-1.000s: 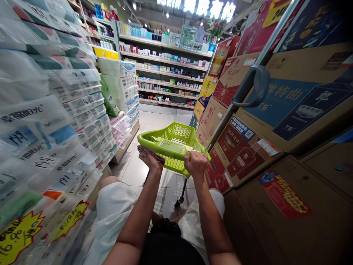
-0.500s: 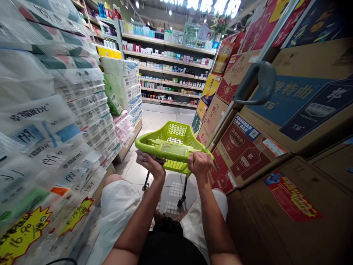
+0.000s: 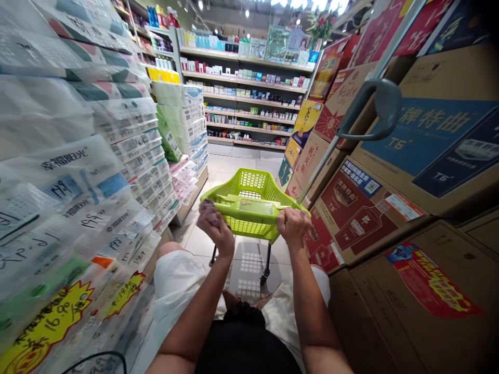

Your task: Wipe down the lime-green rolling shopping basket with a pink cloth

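Note:
A lime-green plastic shopping cart [image 3: 251,179] stands in front of me on thin dark legs with small wheels. My left hand [image 3: 218,231] is closed around a crumpled greyish-purple cloth [image 3: 209,208], pressed against the left end of the cart's push handle [image 3: 234,212]. My right hand [image 3: 294,226] is wrapped around the handle's right end. Between the hands, a clear-covered panel [image 3: 255,206] sits in the middle of the handle. The part of the handle under my fingers is hidden.
Stacked tissue packs [image 3: 70,171] line the left side, close to my arm. Cardboard boxes [image 3: 413,265] rise on the right, with a grey loop handle [image 3: 374,136] on a metal pole in front of them. Shelves of cosmetics [image 3: 241,78] stand across the aisle's far end.
My left hand has turned from an open, underhand hold beneath the handle to a closed hold on the cloth at its left end. The view has shifted slightly; my right hand keeps its grip.

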Tool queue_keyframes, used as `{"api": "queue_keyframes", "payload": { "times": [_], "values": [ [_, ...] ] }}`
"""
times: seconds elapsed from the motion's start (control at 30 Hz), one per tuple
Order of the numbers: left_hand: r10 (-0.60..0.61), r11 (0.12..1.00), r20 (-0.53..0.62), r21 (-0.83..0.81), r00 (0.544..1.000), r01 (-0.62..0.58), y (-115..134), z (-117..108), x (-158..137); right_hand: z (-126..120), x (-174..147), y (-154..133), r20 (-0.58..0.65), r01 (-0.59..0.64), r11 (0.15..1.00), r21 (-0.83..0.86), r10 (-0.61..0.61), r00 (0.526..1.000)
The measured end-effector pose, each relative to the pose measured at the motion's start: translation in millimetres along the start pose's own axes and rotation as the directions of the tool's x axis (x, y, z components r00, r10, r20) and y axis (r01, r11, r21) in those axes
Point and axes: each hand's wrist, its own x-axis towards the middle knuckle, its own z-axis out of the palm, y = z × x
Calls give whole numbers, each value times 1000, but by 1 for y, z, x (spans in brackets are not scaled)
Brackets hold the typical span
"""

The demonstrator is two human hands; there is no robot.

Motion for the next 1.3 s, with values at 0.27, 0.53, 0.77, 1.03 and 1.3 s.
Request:
{"api": "queue_keyframes", "payload": {
  "times": [0.27, 0.53, 0.77, 1.03, 1.3],
  "values": [
    [201, 949, 16, 245, 979, -199, -2, -13, 38, 4, 4, 7, 27, 20, 999, 30, -20, 999],
    [275, 712, 703, 309, 656, -630, 30, -35, 88, 8, 6, 7, 23, -19, 1000, 13, 19, 1000],
    [-227, 587, 966, 237, 124, -774, 62, 18, 148, 10, 6, 11, 53, -68, 997, 28, 66, 996],
    [-218, 712, 976, 143, -22, -688, 60, 35, 143, 11, 3, 24, 26, -54, 998, 39, 53, 998],
    [303, 672, 774, 239, 556, -700, 40, -17, 82, 17, 1, 43, 12, -41, 995, 92, 40, 999]
  ]
}}
